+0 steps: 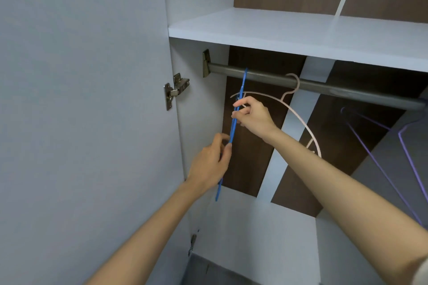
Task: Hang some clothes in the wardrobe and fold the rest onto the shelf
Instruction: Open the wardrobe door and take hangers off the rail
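Observation:
A blue hanger (240, 90) hangs edge-on from the dark rail (324, 87) near the rail's left end. My right hand (253, 115) pinches the hanger just below its hook. Lower down, my left hand (212, 162) grips the same hanger between thumb and fingers. A pink hanger (298, 113) hangs on the rail just right of it, partly behind my right forearm. Purple hangers (379, 164) hang further right. No clothes are in view.
A white shelf (278, 30) runs above the rail. The open wardrobe door (81, 99) fills the left, joined by a metal hinge (176, 90). The wardrobe's white left wall (199, 122) stands close to my left hand. A grey surface (220, 271) shows at the bottom.

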{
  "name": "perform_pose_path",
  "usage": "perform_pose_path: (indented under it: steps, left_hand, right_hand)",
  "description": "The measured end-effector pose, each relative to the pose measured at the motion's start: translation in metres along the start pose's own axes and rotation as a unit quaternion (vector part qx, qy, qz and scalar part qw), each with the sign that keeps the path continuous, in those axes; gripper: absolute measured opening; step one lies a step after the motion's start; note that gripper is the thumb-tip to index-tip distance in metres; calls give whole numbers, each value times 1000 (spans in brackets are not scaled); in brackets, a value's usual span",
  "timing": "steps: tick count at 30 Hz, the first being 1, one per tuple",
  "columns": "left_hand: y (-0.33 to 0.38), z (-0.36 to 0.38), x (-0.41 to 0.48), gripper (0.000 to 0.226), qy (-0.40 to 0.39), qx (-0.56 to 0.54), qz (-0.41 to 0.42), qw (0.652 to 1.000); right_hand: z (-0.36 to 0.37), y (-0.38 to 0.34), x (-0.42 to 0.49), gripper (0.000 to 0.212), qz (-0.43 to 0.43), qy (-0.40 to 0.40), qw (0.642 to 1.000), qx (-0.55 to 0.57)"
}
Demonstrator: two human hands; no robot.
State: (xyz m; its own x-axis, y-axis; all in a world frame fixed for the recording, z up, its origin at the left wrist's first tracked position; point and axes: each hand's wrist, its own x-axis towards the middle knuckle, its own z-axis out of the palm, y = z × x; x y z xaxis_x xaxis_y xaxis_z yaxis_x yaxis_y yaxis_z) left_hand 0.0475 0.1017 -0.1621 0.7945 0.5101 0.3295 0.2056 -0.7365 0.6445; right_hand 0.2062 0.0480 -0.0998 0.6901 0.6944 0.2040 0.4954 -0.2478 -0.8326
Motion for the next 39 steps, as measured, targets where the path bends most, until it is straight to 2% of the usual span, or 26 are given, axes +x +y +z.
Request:
perform_pose_path:
  steps: [6, 11, 18, 23, 26, 29, 33, 36, 39]
  left_hand:
    - [-17, -32, -53, 39, -47, 81, -35, 995]
    - [-15, -48, -121, 46, -71, 90, 12, 993]
    - [3, -64, -210, 52, -135, 64, 69, 986]
    - [24, -63, -251, 61, -168, 67, 101, 978]
    - [44, -57, -275, 63, -168, 91, 135, 972]
    - [70, -46, -304, 58, -180, 108, 176, 962]
    - [103, -23, -352, 42, -220, 107, 236, 940]
    - [133, -10, -397, 29, -228, 45, 267, 935]
    - [152, -2, -428, 17, -255, -9, 258, 932]
  right_hand:
    - [4, -16, -86, 17, 70, 31, 997, 13]
    - [19, -23, -185, 16, 114, 57, 992, 11]
    - [39, -31, -313, 22, 152, 99, 982, -51]
    - [28, -43, -390, 29, 155, 101, 981, -62]
    - [14, -56, -439, 25, 141, 75, 983, -96]
    - [0, -65, -494, 19, 126, 49, 982, -130]
    - [-21, -67, -578, 13, 146, 70, 979, -121]
    - [-41, -62, -653, 12, 175, 108, 972, -110]
    - [-55, -53, -708, 16, 214, 136, 963, -92]
